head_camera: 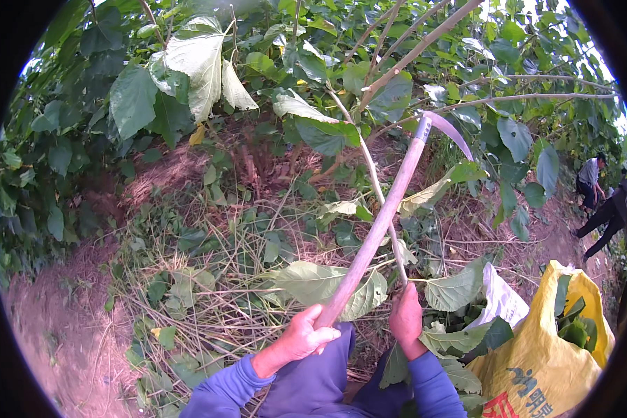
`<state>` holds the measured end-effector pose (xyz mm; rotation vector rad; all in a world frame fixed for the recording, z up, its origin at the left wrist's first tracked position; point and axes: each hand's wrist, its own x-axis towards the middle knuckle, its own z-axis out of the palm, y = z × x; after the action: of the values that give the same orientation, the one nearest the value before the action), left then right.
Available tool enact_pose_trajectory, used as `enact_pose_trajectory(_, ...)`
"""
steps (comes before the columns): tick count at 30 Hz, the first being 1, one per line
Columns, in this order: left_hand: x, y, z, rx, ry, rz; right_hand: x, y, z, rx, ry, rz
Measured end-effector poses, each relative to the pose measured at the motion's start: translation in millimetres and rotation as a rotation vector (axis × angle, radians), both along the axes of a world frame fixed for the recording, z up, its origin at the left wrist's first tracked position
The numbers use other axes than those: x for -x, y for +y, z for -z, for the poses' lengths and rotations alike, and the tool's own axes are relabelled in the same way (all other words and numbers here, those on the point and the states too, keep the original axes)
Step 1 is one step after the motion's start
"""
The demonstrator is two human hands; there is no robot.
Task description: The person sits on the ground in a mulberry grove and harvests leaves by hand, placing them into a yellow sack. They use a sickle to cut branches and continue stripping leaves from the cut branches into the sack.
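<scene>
My left hand (302,334) is closed round the lower end of the wooden handle of a sickle (384,214). The tool slants up and to the right, and its curved metal blade (452,135) lies near the leafy branches. In my right hand (407,315) is the lower part of a thin leafy branch (368,157), which rises up and to the left behind the sickle handle. Large green leaves (313,283) hang from this branch, some pale side up. Leaves around my right wrist partly cover the ground there.
A yellow woven sack (533,350) with leaves inside stands at my right, beside a white bag (499,300). Cut stems (204,292) litter the ground before me. Dense leafy shrubs (73,120) rise ahead. Two people (589,180) are at the far right.
</scene>
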<state>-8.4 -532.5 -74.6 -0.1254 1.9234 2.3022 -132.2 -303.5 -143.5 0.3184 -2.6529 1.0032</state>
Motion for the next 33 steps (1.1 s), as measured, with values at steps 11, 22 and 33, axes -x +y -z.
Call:
enact_pose_trajectory(11,-102.0,-74.1,99.0,-0.399,-0.029,-0.353,-15.4,4.4,20.2,-0.103,-0.022,-0.045)
enact_pose_trajectory(22,-137.3,-119.3,245.8,-0.277,-0.573,-0.572,-28.9,3.6,23.1,-0.076,0.009,-0.073)
enact_pose_trajectory(33,48.4,-131.6,71.9,1.157,0.742,-0.552,-32.5,-6.4,7.1,-0.057,-0.124,-0.067)
